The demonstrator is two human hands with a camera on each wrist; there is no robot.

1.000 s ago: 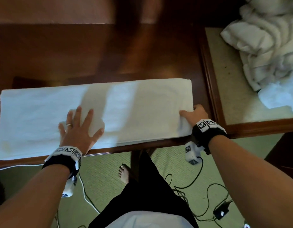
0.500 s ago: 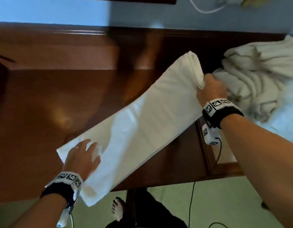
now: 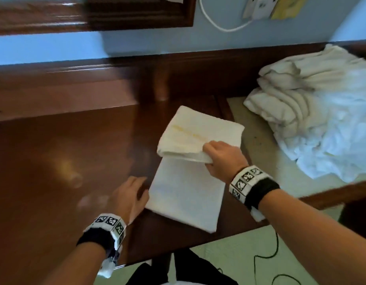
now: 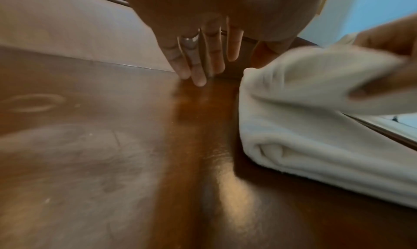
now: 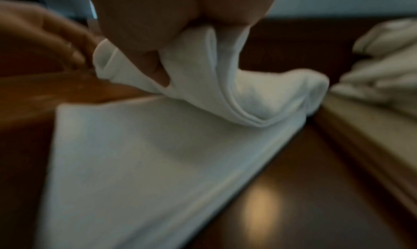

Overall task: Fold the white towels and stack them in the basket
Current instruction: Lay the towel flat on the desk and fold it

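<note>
Mid-fold: the right hand (image 3: 221, 159) pinches the towel (image 3: 186, 194) end, doubled over the half lying on the surface (image 3: 64, 161). The left hand (image 3: 130, 196), fingers relaxed, rests just beside it. Next, lay the flap down square, edges matched.

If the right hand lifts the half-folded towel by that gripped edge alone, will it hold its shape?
Probably not. The towel looks floppy: the edge the right hand grips sags in loose layers in the right wrist view. The folds would likely fall open. It may also slide easily on the glossy table.
</note>
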